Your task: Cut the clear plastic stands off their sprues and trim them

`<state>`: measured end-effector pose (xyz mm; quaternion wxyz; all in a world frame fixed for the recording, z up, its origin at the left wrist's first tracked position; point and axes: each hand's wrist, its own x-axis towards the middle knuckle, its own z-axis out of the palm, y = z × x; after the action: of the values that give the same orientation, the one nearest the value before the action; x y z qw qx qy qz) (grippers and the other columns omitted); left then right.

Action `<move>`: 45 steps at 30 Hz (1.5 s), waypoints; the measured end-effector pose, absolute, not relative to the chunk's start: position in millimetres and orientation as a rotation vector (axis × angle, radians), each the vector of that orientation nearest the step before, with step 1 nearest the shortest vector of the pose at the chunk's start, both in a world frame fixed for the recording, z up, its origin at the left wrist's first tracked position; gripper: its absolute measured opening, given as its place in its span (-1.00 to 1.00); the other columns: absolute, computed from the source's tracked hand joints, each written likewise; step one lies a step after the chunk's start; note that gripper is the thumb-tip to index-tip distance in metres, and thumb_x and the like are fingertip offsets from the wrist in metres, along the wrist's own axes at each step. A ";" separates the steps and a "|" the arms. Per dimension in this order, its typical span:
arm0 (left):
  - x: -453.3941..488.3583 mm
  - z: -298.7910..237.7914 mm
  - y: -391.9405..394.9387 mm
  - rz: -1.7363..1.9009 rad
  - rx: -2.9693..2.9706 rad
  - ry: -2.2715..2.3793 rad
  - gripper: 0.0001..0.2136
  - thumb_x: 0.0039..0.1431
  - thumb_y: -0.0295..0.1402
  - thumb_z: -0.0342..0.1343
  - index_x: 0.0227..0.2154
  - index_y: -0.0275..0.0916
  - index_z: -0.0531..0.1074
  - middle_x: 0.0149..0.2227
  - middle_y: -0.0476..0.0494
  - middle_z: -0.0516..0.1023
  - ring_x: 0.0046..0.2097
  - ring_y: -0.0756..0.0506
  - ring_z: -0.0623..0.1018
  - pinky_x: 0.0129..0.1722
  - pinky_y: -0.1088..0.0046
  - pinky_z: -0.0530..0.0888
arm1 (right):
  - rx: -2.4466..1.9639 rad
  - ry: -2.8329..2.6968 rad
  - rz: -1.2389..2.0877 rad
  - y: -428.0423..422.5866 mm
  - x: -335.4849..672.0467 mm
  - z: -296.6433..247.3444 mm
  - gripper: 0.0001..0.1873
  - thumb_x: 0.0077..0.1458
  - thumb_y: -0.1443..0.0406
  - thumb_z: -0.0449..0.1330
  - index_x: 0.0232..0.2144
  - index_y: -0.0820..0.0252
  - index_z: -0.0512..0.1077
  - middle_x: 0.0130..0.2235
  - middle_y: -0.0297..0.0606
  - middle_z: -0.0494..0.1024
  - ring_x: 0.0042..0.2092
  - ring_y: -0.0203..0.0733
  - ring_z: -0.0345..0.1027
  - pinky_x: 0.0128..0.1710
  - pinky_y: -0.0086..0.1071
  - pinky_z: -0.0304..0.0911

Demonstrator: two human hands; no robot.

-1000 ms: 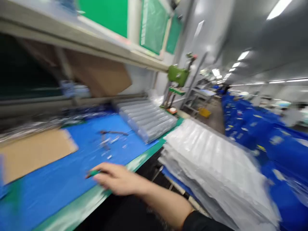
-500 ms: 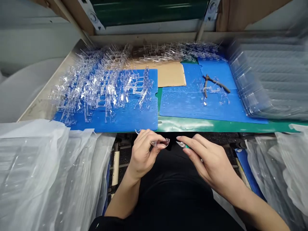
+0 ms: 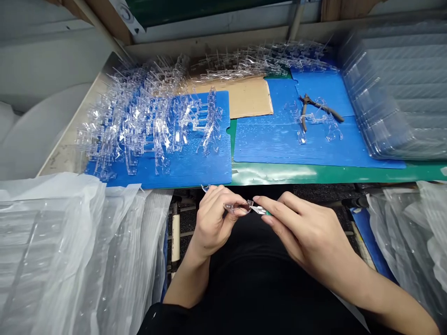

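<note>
My left hand (image 3: 215,221) is closed around a clear plastic part (image 3: 248,204), whose curved end sticks out past the thumb and forefinger. In my right hand (image 3: 303,225) is a craft knife (image 3: 259,210), gripped by its green handle between thumb and fingers. The pointed metal blade reaches the edge of the plastic part and appears to touch it. Both hands are in front of the bench edge, above my dark clothing. Most of the knife's handle and much of the part are hidden by my fingers.
Many clear plastic mouldings (image 3: 160,125) cover the left blue sheet (image 3: 213,170), with more along the back. Brown-handled nippers (image 3: 323,109) lie across a moulding on the right blue sheet (image 3: 265,144). Stacked clear trays (image 3: 412,102) stand at right; wrapped trays (image 3: 80,242) flank me.
The gap between my hands has closed, bringing the knife blade to the plastic part's edge. The camera view has shifted slightly. Both hands keep their holds.
</note>
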<state>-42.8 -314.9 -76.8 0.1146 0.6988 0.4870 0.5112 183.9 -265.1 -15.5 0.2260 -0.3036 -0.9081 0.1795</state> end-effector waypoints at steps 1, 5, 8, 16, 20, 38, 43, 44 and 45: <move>-42.6 -76.9 -314.7 1.498 2.050 1.423 -0.88 0.54 -0.28 0.16 -0.12 -0.21 0.51 -0.34 -0.05 0.61 -0.33 -0.04 0.50 -0.24 0.30 0.32 | -0.845 -2.505 0.498 -265.3 184.3 -15.3 -0.64 0.59 0.28 0.08 0.21 0.30 0.56 -0.27 -0.24 0.54 -0.33 -0.24 0.46 -0.33 -0.34 0.27; -41.7 -77.4 -314.3 1.490 2.046 1.410 -0.91 0.53 -0.32 0.17 -0.11 -0.22 0.51 -0.30 -0.07 0.64 -0.30 -0.05 0.51 -0.22 0.30 0.33 | -0.913 -2.508 0.432 -264.0 183.8 -18.1 -0.64 0.58 0.26 0.10 0.22 0.25 0.56 -0.25 -0.24 0.56 -0.31 -0.21 0.51 -0.33 -0.32 0.25; -40.4 -78.3 -315.4 1.494 2.029 1.398 -0.91 0.53 -0.32 0.16 -0.12 -0.21 0.51 -0.31 -0.06 0.63 -0.32 -0.04 0.49 -0.22 0.31 0.33 | -1.006 -2.500 0.330 -258.7 182.6 -23.3 -0.65 0.58 0.24 0.10 0.21 0.20 0.58 -0.26 -0.25 0.56 -0.32 -0.19 0.52 -0.37 -0.30 0.21; -37.5 -78.1 -320.1 1.458 1.791 1.349 -0.90 0.51 -0.31 0.19 -0.16 -0.20 0.53 -0.33 -0.06 0.57 -0.31 -0.04 0.46 -0.25 0.36 0.36 | -1.021 -2.383 0.608 -250.4 179.9 -26.3 -0.65 0.58 0.26 0.09 0.20 0.25 0.56 -0.17 -0.16 0.61 -0.27 -0.14 0.53 -0.24 -0.30 0.37; -35.9 -77.4 -323.0 1.419 1.651 1.251 -0.84 0.53 -0.24 0.15 -0.13 -0.19 0.53 -0.30 -0.07 0.53 -0.28 -0.04 0.46 -0.25 0.40 0.37 | -0.937 -2.334 0.756 -250.4 178.5 -26.7 -0.58 0.56 0.35 0.06 0.33 0.34 0.44 -0.04 -0.05 0.62 -0.11 -0.07 0.55 -0.13 -0.26 0.41; -27.3 -72.6 -327.9 1.333 1.521 1.098 -0.66 0.61 -0.13 -0.06 -0.13 -0.21 0.52 -0.31 -0.13 0.52 -0.28 -0.09 0.49 -0.21 0.33 0.45 | -0.518 -2.507 0.705 -237.9 194.9 -29.6 -0.59 0.59 0.30 0.06 0.39 0.13 0.33 -0.19 -0.33 0.51 -0.35 -0.32 0.37 -0.37 -0.37 0.15; -25.6 -73.3 -325.4 1.310 1.516 1.076 -0.66 0.60 -0.13 -0.06 -0.19 -0.21 0.48 -0.31 -0.16 0.55 -0.27 -0.11 0.51 -0.22 0.32 0.45 | -0.490 -2.512 0.814 -234.3 200.3 -29.0 -0.57 0.58 0.31 0.07 0.40 0.09 0.33 -0.24 -0.36 0.46 -0.35 -0.32 0.34 -0.36 -0.37 0.13; -25.3 -73.7 -324.9 1.305 1.517 1.068 -0.66 0.60 -0.12 -0.06 -0.20 -0.21 0.47 -0.30 -0.16 0.55 -0.27 -0.11 0.51 -0.22 0.31 0.44 | -0.480 -2.513 0.831 -233.2 201.2 -29.0 -0.58 0.58 0.31 0.07 0.39 0.09 0.33 -0.27 -0.37 0.44 -0.36 -0.32 0.32 -0.37 -0.37 0.11; -25.0 -74.1 -324.5 1.300 1.517 1.065 -0.66 0.60 -0.11 -0.07 -0.20 -0.21 0.47 -0.30 -0.16 0.55 -0.27 -0.11 0.50 -0.23 0.31 0.44 | -0.470 -2.515 0.845 -232.3 202.0 -29.0 -0.58 0.58 0.31 0.07 0.39 0.09 0.34 -0.28 -0.38 0.41 -0.38 -0.32 0.29 -0.39 -0.36 0.09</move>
<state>-25.0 -324.5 -74.1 0.4248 0.6066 0.4259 0.5198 202.0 -232.3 -29.0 0.2216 -0.1701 -0.9102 0.3058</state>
